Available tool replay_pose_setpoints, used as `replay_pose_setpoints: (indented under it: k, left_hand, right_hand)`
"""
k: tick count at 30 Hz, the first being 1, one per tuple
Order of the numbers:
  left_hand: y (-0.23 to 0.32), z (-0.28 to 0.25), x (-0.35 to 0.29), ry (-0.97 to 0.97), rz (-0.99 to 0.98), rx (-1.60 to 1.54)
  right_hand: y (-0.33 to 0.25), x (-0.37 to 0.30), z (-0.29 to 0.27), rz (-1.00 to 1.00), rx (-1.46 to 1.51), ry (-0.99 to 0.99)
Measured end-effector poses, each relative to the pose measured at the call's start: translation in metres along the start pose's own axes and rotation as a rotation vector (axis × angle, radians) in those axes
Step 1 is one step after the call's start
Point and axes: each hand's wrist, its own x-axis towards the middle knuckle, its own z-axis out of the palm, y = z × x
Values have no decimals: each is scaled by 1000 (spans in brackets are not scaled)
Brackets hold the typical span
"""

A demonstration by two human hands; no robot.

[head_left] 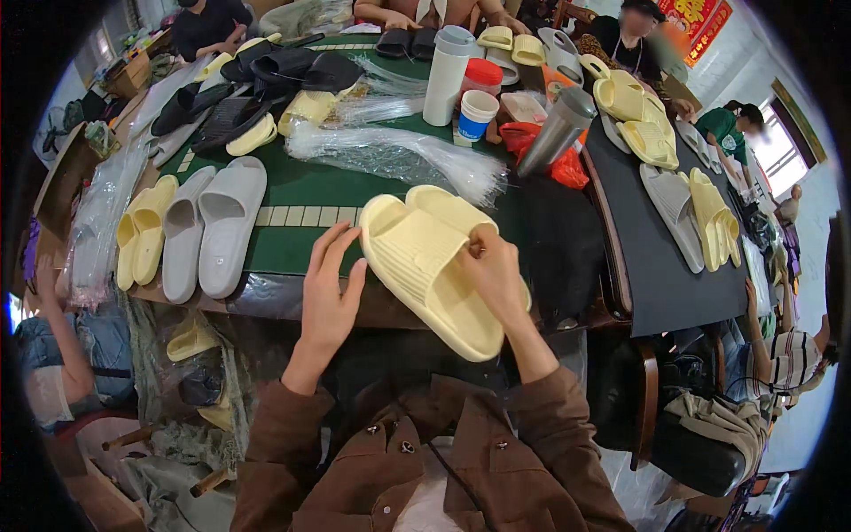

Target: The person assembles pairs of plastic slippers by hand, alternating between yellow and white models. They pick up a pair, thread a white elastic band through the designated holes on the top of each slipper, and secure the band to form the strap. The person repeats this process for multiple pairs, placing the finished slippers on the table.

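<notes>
1. Two pale yellow slippers [430,288] are at the near edge of the green worktop [284,250], tilted, the front one partly covering the other.
2. Fingers of the right hand [496,282] curl in at the front slipper's opening and appear to grip it near the strap; some fingertips are hidden.
3. Fingers and thumb of the left hand [330,306] are spread, holding nothing, by the slipper's left side; I cannot tell whether they touch.
4. Done, as far as shows: these two are together as a matching pair. Whether anything joins them cannot be told; handling looks unfinished.
5. Farther left, a grey pair [230,222] and a small yellow pair [152,226] already stand side by side.
6. Seemingly left: a jumbled black pile [284,66] on the far side. A bundle of clear strands [399,160] lies beyond the held pair, in neither hand.
7. More yellow slippers [651,133] sit on the dark worktop [656,293] at right; their stage is unclear.
</notes>
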Motion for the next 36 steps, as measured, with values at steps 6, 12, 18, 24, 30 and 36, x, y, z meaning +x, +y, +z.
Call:
replay_pose_setpoints:
  k: [6,12,18,24,30,36]
  left_hand:
    - [4,13,-14,-41,1,117]
    - [-4,32,-24,-132,48,257]
    - [-18,35,-7,-127,42,186]
    - [-39,26,1,-100,7,139]
    - [-39,31,3,-83,34,209]
    - [-25,44,-8,-87,92,228]
  right_hand:
    - [11,-7,12,-10,253,-154]
    - [21,12,-19,-108,115,-8]
    - [80,34,-13,-460,-154,181]
    - [42,2,-29,-199,-5,-208]
    - [37,11,-60,72,256,-537]
    - [-50,35,-96,-249,810,-101]
